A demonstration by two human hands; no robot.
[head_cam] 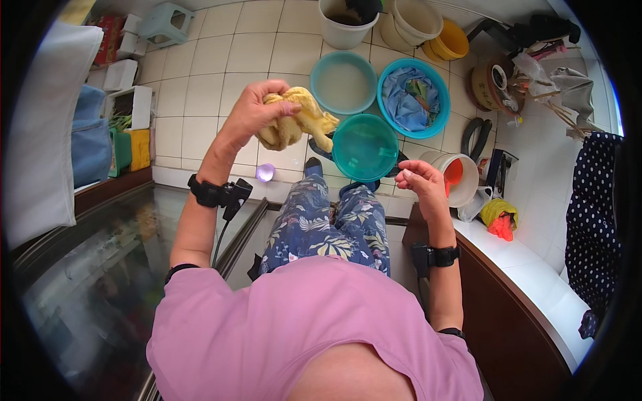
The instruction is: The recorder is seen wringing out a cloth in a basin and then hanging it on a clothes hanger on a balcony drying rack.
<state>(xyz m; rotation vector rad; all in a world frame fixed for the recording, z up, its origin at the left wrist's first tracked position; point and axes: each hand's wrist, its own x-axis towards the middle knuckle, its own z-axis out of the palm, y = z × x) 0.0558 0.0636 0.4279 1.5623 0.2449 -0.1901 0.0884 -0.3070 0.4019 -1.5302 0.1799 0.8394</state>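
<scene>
Bunched up in my left hand (266,108) is a yellow cloth (281,133), with one end hanging towards the right. My right hand (421,183) holds nothing; its fingers are curled but apart, just right of a green plastic basin (365,148). That basin stands in front of my feet. Behind it, a teal basin (343,82) contains cloudy water. To its right, a blue basin (444,118) is filled with blue fabric (404,95) and a green patterned piece.
White buckets (346,35) and a yellow bucket (446,40) line the back. At right, a tipped white bucket (464,188) holds something red. A small purple cup (265,172) sits on the tiles. A sliding glass door (100,280) is at left, a stool (167,24) farther back.
</scene>
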